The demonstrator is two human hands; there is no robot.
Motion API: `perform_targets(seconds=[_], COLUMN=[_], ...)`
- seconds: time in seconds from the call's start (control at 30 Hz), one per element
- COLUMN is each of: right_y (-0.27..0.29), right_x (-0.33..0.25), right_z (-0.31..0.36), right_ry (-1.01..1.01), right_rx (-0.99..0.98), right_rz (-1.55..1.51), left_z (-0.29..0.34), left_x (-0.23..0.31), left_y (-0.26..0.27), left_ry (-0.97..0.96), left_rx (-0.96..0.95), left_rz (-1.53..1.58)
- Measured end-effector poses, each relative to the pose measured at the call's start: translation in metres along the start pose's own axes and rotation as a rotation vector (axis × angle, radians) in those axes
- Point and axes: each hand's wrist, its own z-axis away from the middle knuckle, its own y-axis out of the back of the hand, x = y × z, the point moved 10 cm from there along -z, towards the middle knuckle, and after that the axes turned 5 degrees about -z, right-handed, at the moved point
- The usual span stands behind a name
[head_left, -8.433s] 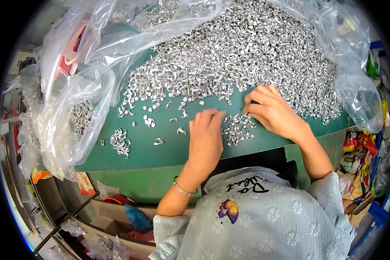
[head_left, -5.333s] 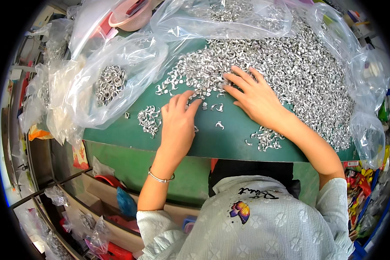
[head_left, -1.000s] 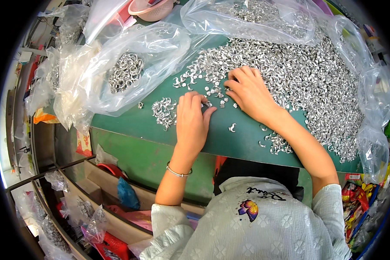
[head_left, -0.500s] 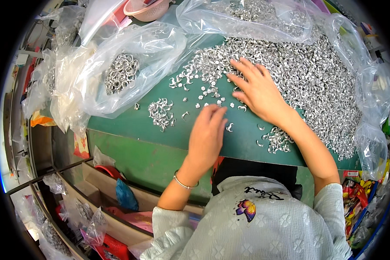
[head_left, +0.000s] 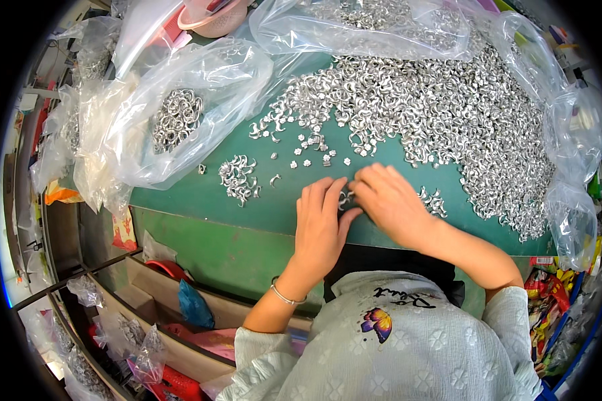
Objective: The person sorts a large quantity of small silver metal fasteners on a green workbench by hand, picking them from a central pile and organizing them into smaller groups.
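My two hands meet low over the green tabletop near its front edge. My left hand has its fingers stretched and its thumb apart, cupped beside a few small curved silver metal pieces. From the right, my right hand reaches these pieces with bent, closed fingers; its fingertips are blurred, and what they hold is hidden. A small cluster of curved silver pieces lies left of my left hand, and another sits partly behind my right hand. Several small flower-shaped silver pieces lie just beyond.
A wide heap of silver pieces covers the back and right of the green table. Clear plastic bags surround it, one holding silver rings. A pink basket stands at the back. Compartments lie below left.
My right hand has come back from the heap toward my left hand, and its fingers have bent inward. My left hand has opened its thumb outward. The view has shifted slightly.
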Motion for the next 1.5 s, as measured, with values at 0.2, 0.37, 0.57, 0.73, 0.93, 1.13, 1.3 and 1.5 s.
perform_targets(seconds=[0.2,0.37,0.57,0.73,0.93,1.13,1.3,1.5], right_y=[0.047,0.043,0.021,0.058,0.016,0.022,0.067,0.075], right_x=[0.05,0.059,0.037,0.05,0.046,0.017,0.052,0.058], right_z=[-0.019,-0.047,-0.012,-0.029,-0.042,-0.008,-0.008,-0.034], right_ry=[-0.067,-0.073,0.049,0.003,-0.063,0.097,-0.063,-0.1], right_rx=[0.286,0.256,-0.045,0.195,0.105,-0.068,0.277,0.41], right_rz=[-0.24,0.243,0.117,-0.025,0.258,-0.047,-0.096,0.032], left_z=[0.007,0.002,0.013,0.019,0.02,0.005,-0.04,-0.057], left_x=[0.013,0.013,0.007,0.01,0.008,0.002,-0.005,0.002], left_y=[-0.001,-0.01,-0.001,0.004,0.008,0.023,0.033,0.004], left_ry=[-0.056,-0.128,-0.086,-0.088,-0.097,-0.108,-0.162,-0.278], left_rx=[-0.036,-0.017,-0.025,-0.096,-0.075,0.039,0.096,-0.034], left_rz=[-0.126,-0.105,-0.009,-0.034,0.022,0.058,-0.062,-0.335])
